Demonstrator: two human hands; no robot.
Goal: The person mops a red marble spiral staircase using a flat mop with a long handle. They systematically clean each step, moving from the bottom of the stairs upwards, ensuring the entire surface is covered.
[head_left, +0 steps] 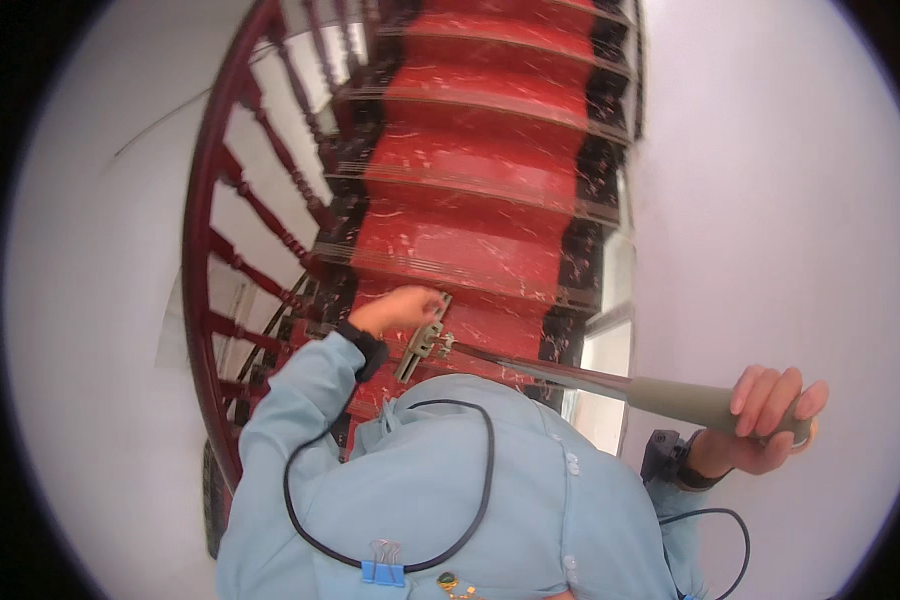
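My right hand (772, 420) is closed around the end of the grey-green grip of a metal pole (555, 369), held across the front of my body. At the pole's left end is a flat bar-shaped head (423, 341) with a grey clamp-like joint, which looks like a mop or squeegee head. My left hand (409, 307) is at the upper end of this head, its fingers bent; blur hides whether they grip it or only touch it. Both wrists wear black bands with devices.
A staircase with red and black marble-patterned steps (465, 247) runs ahead. A dark red wooden handrail (199, 225) with turned balusters curves along the left. A white wall (750, 187) stands at the right. A black cable (487, 480) loops across my light blue jacket.
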